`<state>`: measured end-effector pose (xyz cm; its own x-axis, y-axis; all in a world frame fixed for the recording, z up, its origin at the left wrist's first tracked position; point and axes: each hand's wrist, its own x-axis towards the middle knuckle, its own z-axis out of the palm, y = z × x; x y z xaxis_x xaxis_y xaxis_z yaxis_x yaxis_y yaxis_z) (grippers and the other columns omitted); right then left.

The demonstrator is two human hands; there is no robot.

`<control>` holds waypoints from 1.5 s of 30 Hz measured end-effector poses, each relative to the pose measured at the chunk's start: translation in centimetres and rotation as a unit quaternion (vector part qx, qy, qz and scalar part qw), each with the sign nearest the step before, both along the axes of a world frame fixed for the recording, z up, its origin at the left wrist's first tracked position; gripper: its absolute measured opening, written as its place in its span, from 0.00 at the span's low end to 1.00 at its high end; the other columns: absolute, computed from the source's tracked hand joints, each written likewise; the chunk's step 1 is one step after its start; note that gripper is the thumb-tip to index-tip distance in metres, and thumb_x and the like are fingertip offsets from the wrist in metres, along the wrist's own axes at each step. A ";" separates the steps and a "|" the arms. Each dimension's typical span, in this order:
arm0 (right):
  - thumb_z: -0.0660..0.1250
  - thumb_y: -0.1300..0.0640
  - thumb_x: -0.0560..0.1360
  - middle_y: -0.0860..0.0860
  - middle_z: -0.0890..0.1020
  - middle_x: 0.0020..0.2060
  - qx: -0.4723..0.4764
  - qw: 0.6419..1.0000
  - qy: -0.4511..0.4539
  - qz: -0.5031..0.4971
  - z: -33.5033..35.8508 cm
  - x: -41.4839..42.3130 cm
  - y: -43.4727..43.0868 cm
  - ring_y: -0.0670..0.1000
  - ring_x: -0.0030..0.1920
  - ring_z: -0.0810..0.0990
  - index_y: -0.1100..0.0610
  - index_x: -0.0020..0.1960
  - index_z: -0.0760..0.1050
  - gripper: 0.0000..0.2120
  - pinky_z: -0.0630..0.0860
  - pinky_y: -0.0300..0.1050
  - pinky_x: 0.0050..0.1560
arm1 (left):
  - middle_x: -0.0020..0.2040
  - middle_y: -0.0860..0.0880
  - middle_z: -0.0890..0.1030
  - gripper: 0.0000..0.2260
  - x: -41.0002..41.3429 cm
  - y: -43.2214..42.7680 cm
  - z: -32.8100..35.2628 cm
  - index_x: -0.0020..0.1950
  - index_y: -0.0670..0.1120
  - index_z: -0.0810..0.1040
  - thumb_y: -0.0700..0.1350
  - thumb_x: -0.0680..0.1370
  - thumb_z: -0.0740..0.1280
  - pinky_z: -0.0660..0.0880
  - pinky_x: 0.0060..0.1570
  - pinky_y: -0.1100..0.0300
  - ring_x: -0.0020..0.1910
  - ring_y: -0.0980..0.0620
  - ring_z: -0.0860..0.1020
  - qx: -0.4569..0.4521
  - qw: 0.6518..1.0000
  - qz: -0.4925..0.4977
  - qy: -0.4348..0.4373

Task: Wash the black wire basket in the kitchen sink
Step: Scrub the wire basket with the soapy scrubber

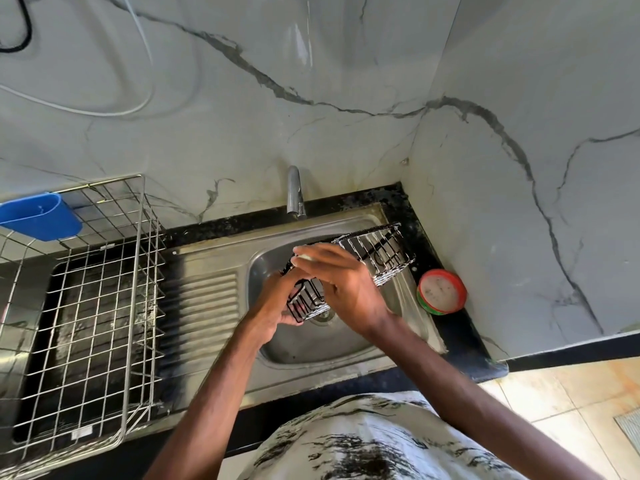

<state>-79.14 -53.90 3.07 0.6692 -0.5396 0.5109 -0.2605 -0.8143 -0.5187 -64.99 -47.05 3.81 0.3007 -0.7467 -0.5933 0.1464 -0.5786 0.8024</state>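
Between the two hands, above the sink (304, 344), the black wire basket (381, 258) is being held tilted, streaked with white foam. Its near end is being gripped by the left hand (277, 306). A pale pad (304, 258) is being pinched against its top by the right hand (346, 285). Beyond the hands, a tap (295, 192) is being left unattended.

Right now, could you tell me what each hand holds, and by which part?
The left hand grips the black wire basket by its near end. The right hand, across the basket's top, pinches a small pale object; what it is cannot be told.
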 end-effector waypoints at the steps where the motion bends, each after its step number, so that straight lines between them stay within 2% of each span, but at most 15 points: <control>1: 0.64 0.82 0.66 0.56 0.82 0.62 -0.005 1.000 0.006 0.004 0.0 0.1 -0.3 0.56 0.64 0.78 0.64 0.61 0.82 0.28 0.80 0.49 0.60 | 0.50 0.44 0.85 0.12 0.0 0.0 0.0 0.55 0.50 0.80 0.57 0.81 0.66 0.82 0.55 0.39 0.54 0.41 0.84 0.003 1.000 -0.001 0.003; 5: 0.62 0.83 0.66 0.55 0.83 0.61 -0.012 0.999 0.006 -0.033 -0.9 -1.2 -1.8 0.54 0.64 0.79 0.62 0.59 0.83 0.28 0.83 0.44 0.55 | 0.54 0.43 0.83 0.13 0.1 0.0 -0.1 0.57 0.50 0.81 0.57 0.79 0.69 0.81 0.58 0.38 0.55 0.39 0.83 0.010 1.000 -0.022 0.006; 8: 0.61 0.84 0.65 0.55 0.84 0.59 0.001 0.995 0.006 -0.104 -2.0 -3.7 -3.1 0.52 0.62 0.82 0.61 0.58 0.84 0.30 0.80 0.35 0.57 | 0.55 0.43 0.83 0.22 0.5 0.0 -0.1 0.58 0.50 0.82 0.59 0.69 0.71 0.81 0.58 0.39 0.56 0.40 0.82 0.011 1.000 -0.021 0.006; 12: 0.61 0.82 0.68 0.55 0.85 0.58 0.046 0.979 -0.011 -0.200 -3.6 -7.3 -5.4 0.51 0.60 0.83 0.59 0.58 0.84 0.29 0.81 0.45 0.57 | 0.57 0.40 0.83 0.22 1.3 -0.2 -0.3 0.57 0.51 0.82 0.60 0.67 0.71 0.81 0.58 0.36 0.57 0.37 0.82 0.011 1.000 -0.009 0.011; 14: 0.63 0.82 0.69 0.55 0.85 0.57 0.047 0.974 -0.018 -0.221 -3.5 -7.7 -5.5 0.50 0.59 0.84 0.59 0.57 0.85 0.27 0.82 0.44 0.56 | 0.58 0.40 0.83 0.22 1.3 -0.4 -0.4 0.56 0.50 0.81 0.59 0.67 0.71 0.80 0.58 0.36 0.57 0.36 0.82 0.010 1.000 -0.003 0.015; 18: 0.62 0.83 0.67 0.55 0.85 0.57 0.005 0.988 -0.029 -0.152 -2.2 -5.1 -2.9 0.50 0.60 0.83 0.61 0.57 0.85 0.27 0.77 0.30 0.57 | 0.59 0.38 0.82 0.20 1.1 -0.7 -0.7 0.56 0.51 0.80 0.58 0.69 0.71 0.81 0.58 0.35 0.57 0.35 0.82 0.011 1.000 0.001 0.027; 21: 0.61 0.83 0.67 0.55 0.85 0.58 -0.013 0.996 -0.019 -0.081 -2.2 -3.7 -1.3 0.52 0.62 0.82 0.63 0.57 0.84 0.27 0.79 0.35 0.59 | 0.60 0.37 0.82 0.17 1.3 -0.7 -1.0 0.57 0.50 0.80 0.58 0.74 0.71 0.80 0.59 0.34 0.58 0.35 0.82 0.015 1.000 -0.008 0.026; 23: 0.60 0.84 0.66 0.55 0.85 0.57 -0.013 0.997 -0.025 -0.072 -2.7 -4.1 -1.9 0.51 0.62 0.82 0.64 0.58 0.84 0.29 0.80 0.38 0.60 | 0.59 0.37 0.82 0.21 1.6 -0.4 -1.0 0.57 0.50 0.79 0.59 0.70 0.72 0.80 0.59 0.35 0.57 0.35 0.82 0.018 0.999 -0.018 0.026; 25: 0.60 0.85 0.65 0.54 0.85 0.57 -0.004 0.995 -0.027 -0.096 -3.2 -5.3 -3.3 0.50 0.61 0.82 0.63 0.58 0.84 0.30 0.80 0.40 0.59 | 0.59 0.37 0.81 0.26 1.9 0.0 -0.9 0.58 0.49 0.79 0.60 0.65 0.72 0.80 0.59 0.35 0.57 0.36 0.82 0.021 0.999 -0.028 0.024; 29: 0.60 0.84 0.66 0.54 0.85 0.58 0.035 0.980 -0.022 -0.193 -4.2 -9.0 -6.0 0.49 0.60 0.83 0.60 0.57 0.85 0.29 0.80 0.40 0.59 | 0.60 0.38 0.78 0.30 2.9 0.6 -1.4 0.60 0.49 0.79 0.62 0.63 0.73 0.80 0.58 0.34 0.57 0.35 0.82 0.022 0.999 -0.029 0.029; 34: 0.60 0.81 0.70 0.56 0.84 0.58 0.047 0.963 -0.027 -0.263 -4.2 -9.6 -7.3 0.52 0.59 0.84 0.61 0.57 0.84 0.26 0.74 0.32 0.64 | 0.66 0.37 0.77 0.32 3.2 1.0 -2.1 0.61 0.50 0.78 0.64 0.61 0.74 0.82 0.54 0.36 0.60 0.33 0.81 0.022 0.999 -0.029 0.038; 37: 0.61 0.82 0.69 0.55 0.85 0.58 0.017 0.974 -0.038 -0.223 -3.4 -7.4 -6.1 0.51 0.60 0.83 0.61 0.58 0.84 0.27 0.79 0.38 0.61 | 0.66 0.38 0.78 0.24 2.9 0.8 -1.8 0.59 0.51 0.77 0.60 0.67 0.72 0.81 0.56 0.34 0.60 0.33 0.81 0.010 0.999 -0.026 0.042; 40: 0.62 0.82 0.67 0.54 0.85 0.58 0.004 0.986 -0.023 -0.164 -3.2 -5.5 -4.5 0.52 0.62 0.81 0.62 0.58 0.84 0.27 0.74 0.34 0.65 | 0.65 0.38 0.78 0.22 2.8 0.5 -1.3 0.59 0.51 0.78 0.59 0.69 0.70 0.81 0.58 0.33 0.60 0.33 0.81 0.008 0.999 -0.032 0.033; 42: 0.61 0.82 0.67 0.54 0.85 0.58 0.013 0.988 -0.026 -0.152 -3.0 -5.9 -4.7 0.52 0.62 0.82 0.62 0.58 0.84 0.27 0.77 0.38 0.64 | 0.65 0.37 0.79 0.23 2.9 0.6 -1.0 0.58 0.51 0.79 0.60 0.67 0.71 0.81 0.58 0.33 0.60 0.33 0.81 0.006 0.999 -0.034 0.031; 45: 0.60 0.82 0.67 0.53 0.84 0.58 0.032 0.982 -0.031 -0.182 -3.3 -7.8 -6.3 0.49 0.61 0.82 0.60 0.59 0.84 0.29 0.79 0.42 0.63 | 0.63 0.38 0.79 0.32 3.2 0.6 -1.1 0.59 0.49 0.78 0.64 0.59 0.74 0.81 0.57 0.35 0.60 0.34 0.81 0.007 0.999 -0.040 0.027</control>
